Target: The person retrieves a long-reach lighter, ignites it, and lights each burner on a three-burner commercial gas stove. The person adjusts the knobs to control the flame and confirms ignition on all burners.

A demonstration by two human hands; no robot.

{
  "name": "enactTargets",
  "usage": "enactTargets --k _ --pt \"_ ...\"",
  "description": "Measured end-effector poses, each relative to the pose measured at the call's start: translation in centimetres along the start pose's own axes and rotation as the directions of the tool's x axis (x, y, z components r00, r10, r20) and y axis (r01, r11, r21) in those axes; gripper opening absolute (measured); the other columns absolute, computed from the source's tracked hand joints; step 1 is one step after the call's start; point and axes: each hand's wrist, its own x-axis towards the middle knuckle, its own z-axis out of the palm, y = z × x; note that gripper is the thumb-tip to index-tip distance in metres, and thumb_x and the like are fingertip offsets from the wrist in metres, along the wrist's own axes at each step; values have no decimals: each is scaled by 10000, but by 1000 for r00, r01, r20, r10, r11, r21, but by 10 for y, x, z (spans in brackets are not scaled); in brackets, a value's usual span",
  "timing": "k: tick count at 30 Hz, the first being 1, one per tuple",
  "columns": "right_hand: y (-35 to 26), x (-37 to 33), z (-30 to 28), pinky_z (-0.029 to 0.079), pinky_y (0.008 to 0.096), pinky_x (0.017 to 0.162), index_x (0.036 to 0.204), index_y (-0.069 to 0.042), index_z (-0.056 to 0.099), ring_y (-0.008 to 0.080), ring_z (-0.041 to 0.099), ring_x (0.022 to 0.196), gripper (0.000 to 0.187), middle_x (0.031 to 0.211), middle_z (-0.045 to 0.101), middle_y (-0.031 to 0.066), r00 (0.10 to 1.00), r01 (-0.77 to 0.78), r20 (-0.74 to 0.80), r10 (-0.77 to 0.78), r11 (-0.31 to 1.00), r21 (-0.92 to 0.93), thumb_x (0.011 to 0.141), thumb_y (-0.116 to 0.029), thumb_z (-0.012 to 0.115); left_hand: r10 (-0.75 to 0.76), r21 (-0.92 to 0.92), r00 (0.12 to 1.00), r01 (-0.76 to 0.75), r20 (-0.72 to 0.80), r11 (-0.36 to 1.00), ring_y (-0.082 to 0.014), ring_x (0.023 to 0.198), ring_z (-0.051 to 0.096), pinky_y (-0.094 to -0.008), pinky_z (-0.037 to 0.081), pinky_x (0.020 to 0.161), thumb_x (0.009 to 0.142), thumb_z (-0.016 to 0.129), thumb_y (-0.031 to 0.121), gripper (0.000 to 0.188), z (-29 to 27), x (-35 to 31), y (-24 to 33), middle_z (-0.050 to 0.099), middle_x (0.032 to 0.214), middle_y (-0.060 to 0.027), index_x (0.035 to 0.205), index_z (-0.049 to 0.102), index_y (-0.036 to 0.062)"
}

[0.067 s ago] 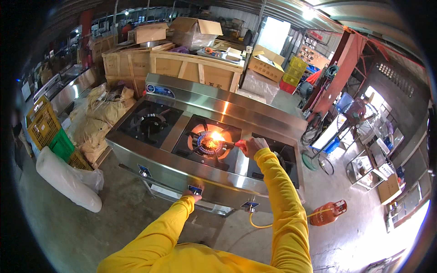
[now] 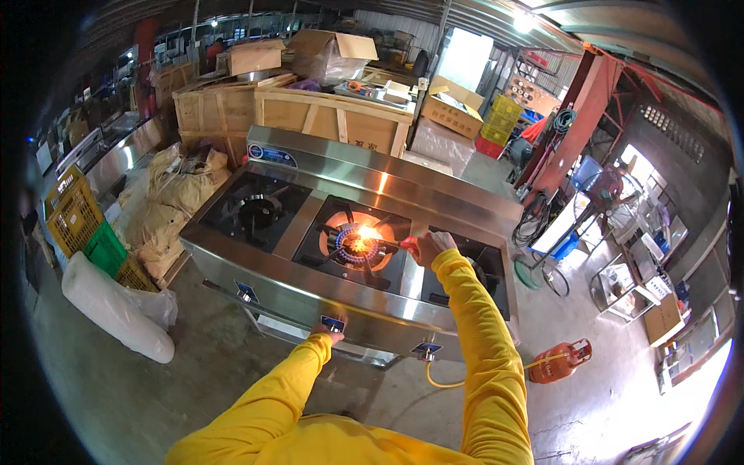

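A steel gas stove (image 2: 387,180) with three burners stands before me. Its middle burner (image 2: 343,246) is lit with a ring of blue flame, and an orange flame (image 2: 364,235) flares on its right side. My right hand (image 2: 435,248) is closed around a red lighter (image 2: 408,245), whose tip points left into that flame. Down at the front panel, the fingers of my left hand (image 2: 328,333) are closed on the middle control knob (image 2: 333,324). The left burner (image 2: 258,211) shows no flame. My right arm partly covers the right burner (image 2: 482,267).
An orange gas cylinder (image 2: 555,364) stands on the floor at right, joined to a yellow hose (image 2: 442,384). Wooden crates (image 2: 325,116) stand behind the stove. A white plastic roll (image 2: 116,310) and yellow crates (image 2: 71,208) are at left, a fan (image 2: 603,190) at right.
The orange flame at the middle burner has shifted shape a little. Both hands keep their places.
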Motion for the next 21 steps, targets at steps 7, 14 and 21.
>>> enactTargets --k 7,14,21 --pt "-7 15 -30 559 443 711 994 -127 708 311 706 862 320 935 713 135 998 55 37 -49 986 -160 885 -403 587 -27 42 999 25 44 999 -294 1102 645 -367 517 905 644 852 323 609 -3 14 8 681 1141 -186 1137 654 26" --pt "-60 34 -32 557 386 729 945 -145 726 258 702 905 194 940 704 91 994 103 75 -85 952 -288 867 -246 581 14 71 985 -2 -172 997 -238 754 708 -355 566 675 618 827 353 494 14 36 -5 717 861 -137 938 684 4" --pt "-84 29 -50 566 386 736 996 -141 732 250 696 928 207 972 704 83 972 202 172 -160 942 -268 841 -218 620 -4 76 1000 4 -7 997 -264 855 705 -359 558 761 633 811 422 564 -10 -2 19 721 943 -133 1036 686 47"
